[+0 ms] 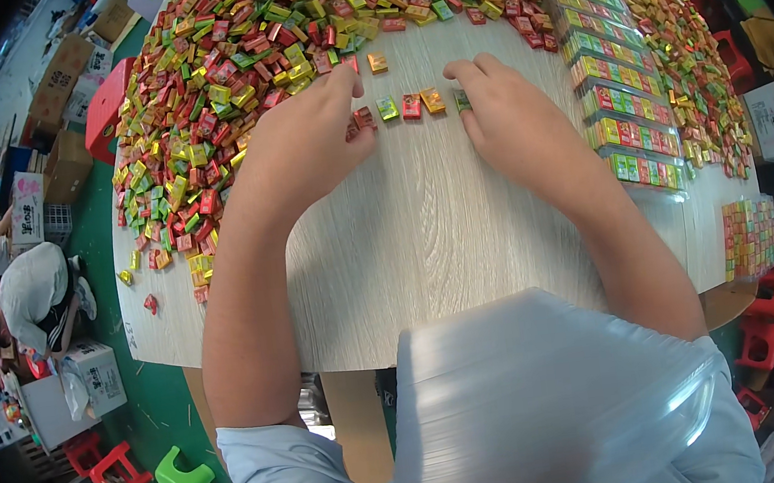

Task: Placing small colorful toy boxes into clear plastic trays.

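Note:
Five small foil-like wrapped blocks make a loose row on the pale wood table [425, 237], between my two hands. My left hand [313, 140] is curled at the row's left end, around dark red blocks [363, 118] partly hidden by its fingers. A green block [388, 109], a red block [411, 106] and an orange block [432, 100] lie in the middle. At the right end, the bent thumb and fingers of my right hand [516, 117] close about another green block [462, 99]. A separate orange block [377, 62] lies just beyond the row.
A big heap of mixed blocks [227, 97] covers the far and left table. Filled clear trays [625, 109] line the right, with more loose blocks [668, 28] past them. Stacked clear plastic trays [548, 395] stand close before my body. Stools [185, 476] and people are at left.

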Demonstrator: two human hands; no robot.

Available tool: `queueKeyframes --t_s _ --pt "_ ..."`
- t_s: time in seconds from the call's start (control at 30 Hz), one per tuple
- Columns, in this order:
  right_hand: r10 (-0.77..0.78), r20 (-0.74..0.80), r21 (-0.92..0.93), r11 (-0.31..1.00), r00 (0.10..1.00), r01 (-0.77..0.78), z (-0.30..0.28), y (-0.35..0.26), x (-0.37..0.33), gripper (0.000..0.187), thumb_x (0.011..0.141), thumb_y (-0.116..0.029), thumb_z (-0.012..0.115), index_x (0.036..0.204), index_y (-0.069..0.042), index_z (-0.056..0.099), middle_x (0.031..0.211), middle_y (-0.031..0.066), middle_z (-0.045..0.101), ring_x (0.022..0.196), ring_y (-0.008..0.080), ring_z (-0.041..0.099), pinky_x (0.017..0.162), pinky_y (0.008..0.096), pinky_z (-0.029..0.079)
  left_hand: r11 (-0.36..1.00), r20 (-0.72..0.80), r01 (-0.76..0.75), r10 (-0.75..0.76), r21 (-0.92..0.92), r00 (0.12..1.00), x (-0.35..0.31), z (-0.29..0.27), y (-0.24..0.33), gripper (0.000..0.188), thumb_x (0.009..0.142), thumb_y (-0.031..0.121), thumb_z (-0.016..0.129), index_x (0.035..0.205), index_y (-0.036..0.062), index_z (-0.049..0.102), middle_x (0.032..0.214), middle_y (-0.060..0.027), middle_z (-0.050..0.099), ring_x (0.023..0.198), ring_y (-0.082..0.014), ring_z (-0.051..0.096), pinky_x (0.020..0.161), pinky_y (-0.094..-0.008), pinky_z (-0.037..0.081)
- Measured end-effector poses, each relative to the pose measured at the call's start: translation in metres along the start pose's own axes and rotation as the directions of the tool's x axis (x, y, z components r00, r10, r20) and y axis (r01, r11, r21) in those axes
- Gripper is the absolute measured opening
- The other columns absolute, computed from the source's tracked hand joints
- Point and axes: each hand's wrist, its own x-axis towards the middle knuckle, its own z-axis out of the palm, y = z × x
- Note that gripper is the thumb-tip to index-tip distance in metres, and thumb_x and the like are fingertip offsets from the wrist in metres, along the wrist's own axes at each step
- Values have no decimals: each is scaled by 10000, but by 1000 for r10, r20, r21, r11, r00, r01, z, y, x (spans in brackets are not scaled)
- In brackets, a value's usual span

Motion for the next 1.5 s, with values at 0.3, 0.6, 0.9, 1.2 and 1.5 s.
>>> queueKeyframes --t_s 0.3,0.6,0.9,1.2,1.5 --pt "-44 -83 94 994 996 51 13 3 8 444 899 14 635 1338 5 576 1211 227 621 1160 437 618 1005 481 513 984 -16 -47 45 -172 999 8 9 -11 384 913 125 772 1256 26 631 1011 -145 665 915 -284 689 836 -402 556" --pt "-95 -60 193 976 994 105 5 -3 4 423 927 -19 640 1345 -9 576 1207 213 611 1142 420 629 983 464 522 970 95 -29 54 -242 994 11 5 -11 310 889 129 784 1142 -17 678 1104 -182 671 989 -351 692 900 -424 565" --pt "-145 38 -58 987 989 147 -11 -10 67 417 947 -93 635 1360 -50 600 1327 175 607 1212 378 633 1023 465 523 975 143 0 32 -221 989 9 0 -11 324 884 159 799 1135 -8 683 1122 -184 665 1028 -359 681 914 -444 556" --pt "-430 168 -120 884 887 451 9 1 99 237 931 -92 643 1159 -56 698 1179 128 695 1122 351 672 927 466 554 967 123 -10 42 -254 991 8 -6 -18 292 880 87 806 1132 -8 694 1024 -134 666 888 -273 693 822 -399 569" --pt "-605 100 235 786 790 572 -2 -27 86 229 859 -58 770 1064 -71 670 1019 84 715 1029 307 680 930 442 525 957 223 240 -201 -163 954 -4 -26 -32 399 866 66 796 1235 -5 663 994 -146 675 900 -272 662 835 -391 558"
